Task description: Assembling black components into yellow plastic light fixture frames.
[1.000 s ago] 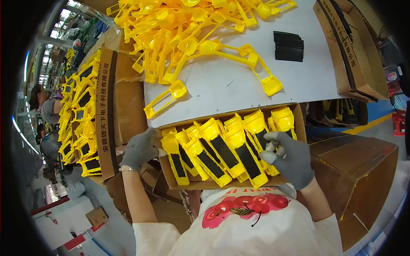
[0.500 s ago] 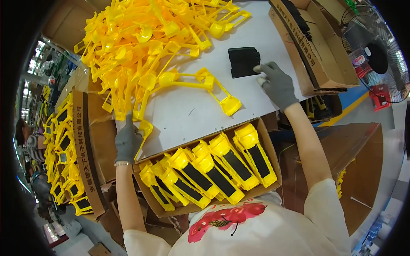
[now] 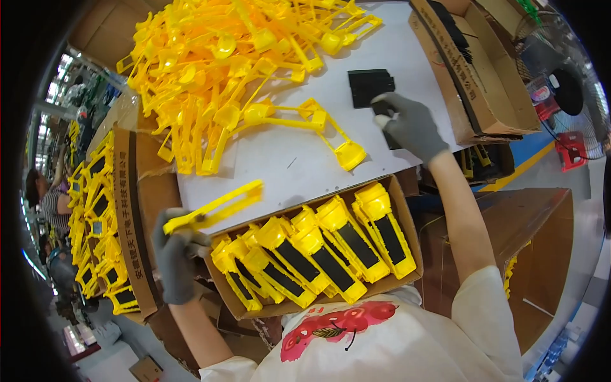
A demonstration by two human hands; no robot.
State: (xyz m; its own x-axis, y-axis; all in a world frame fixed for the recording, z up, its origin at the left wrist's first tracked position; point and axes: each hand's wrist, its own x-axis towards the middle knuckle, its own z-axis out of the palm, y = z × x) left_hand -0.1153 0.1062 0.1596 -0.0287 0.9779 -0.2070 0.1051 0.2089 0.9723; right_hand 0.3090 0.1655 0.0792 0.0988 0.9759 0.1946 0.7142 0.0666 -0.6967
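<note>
My left hand (image 3: 173, 264), in a grey glove, is closed on one end of a yellow plastic frame (image 3: 229, 205). That frame is held slanting over the near left edge of the white table (image 3: 273, 172). Across the table, my gloved right hand (image 3: 415, 126) pinches a slim black strip (image 3: 389, 132) between thumb and fingers. Just beyond it lies a small stack of black strips (image 3: 369, 88). Close to my body, an open carton (image 3: 409, 219) contains several yellow frames (image 3: 372, 202) with black strips set in them.
A large heap of yellow frames (image 3: 210, 70) covers the table's far left. At the far right stands a long carton (image 3: 503, 105) with black pieces inside. On the left, another carton (image 3: 133, 254) borders more yellow parts (image 3: 95, 210). A fan (image 3: 563, 89) is beyond the right side.
My left hand has drawn back toward me, lifting a yellow frame away from the heap's near edge. My right hand has pulled a black strip off the stack, toward me.
</note>
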